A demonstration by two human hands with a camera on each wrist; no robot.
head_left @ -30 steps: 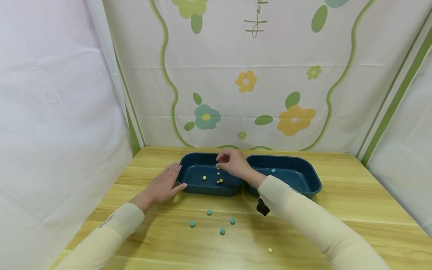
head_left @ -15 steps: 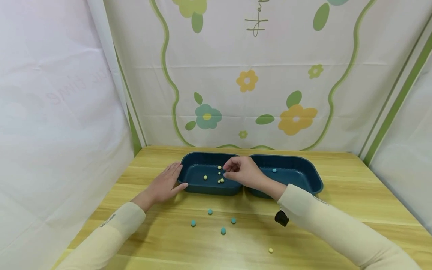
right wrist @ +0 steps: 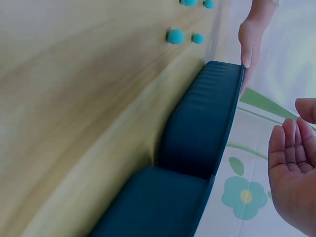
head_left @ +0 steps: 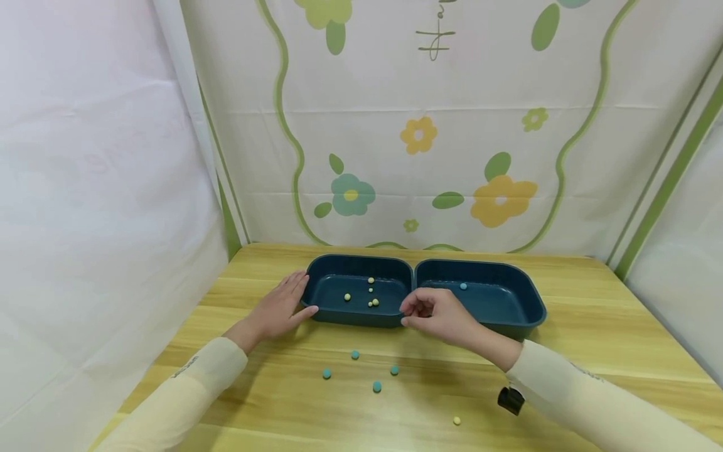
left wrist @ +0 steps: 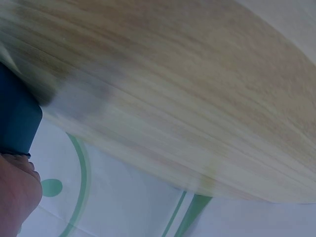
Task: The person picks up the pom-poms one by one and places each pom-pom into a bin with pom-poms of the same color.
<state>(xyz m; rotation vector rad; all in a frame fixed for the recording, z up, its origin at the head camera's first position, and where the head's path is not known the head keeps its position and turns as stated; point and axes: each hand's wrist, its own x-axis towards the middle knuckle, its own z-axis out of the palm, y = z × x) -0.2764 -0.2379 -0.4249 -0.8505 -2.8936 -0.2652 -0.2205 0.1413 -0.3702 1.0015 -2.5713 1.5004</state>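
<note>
My left hand (head_left: 279,306) rests with straight fingers against the left end of a dark blue tray (head_left: 356,319); in the left wrist view part of that hand (left wrist: 19,192) shows beside the tray (left wrist: 17,113). Several small yellow balls lie inside it, one yellow ball (head_left: 347,297) to the left. My right hand (head_left: 437,314) is over the near edges where the two trays meet, fingers loosely curled. The right wrist view shows a gap between its thumb (right wrist: 307,109) and fingers (right wrist: 291,145), with nothing held. A second blue tray (head_left: 533,298) on the right contains one blue ball (head_left: 463,286).
On the wooden table (head_left: 271,395) in front of the trays lie several blue balls, among them a blue ball (head_left: 376,387). A yellow ball (head_left: 457,420) lies nearer the front right. A printed cloth (head_left: 373,144) hangs behind the table, with white cloth at both sides.
My right hand has drawn back from above the left tray, moving right and toward me. The left hand stays at the tray's end. The balls keep their places.
</note>
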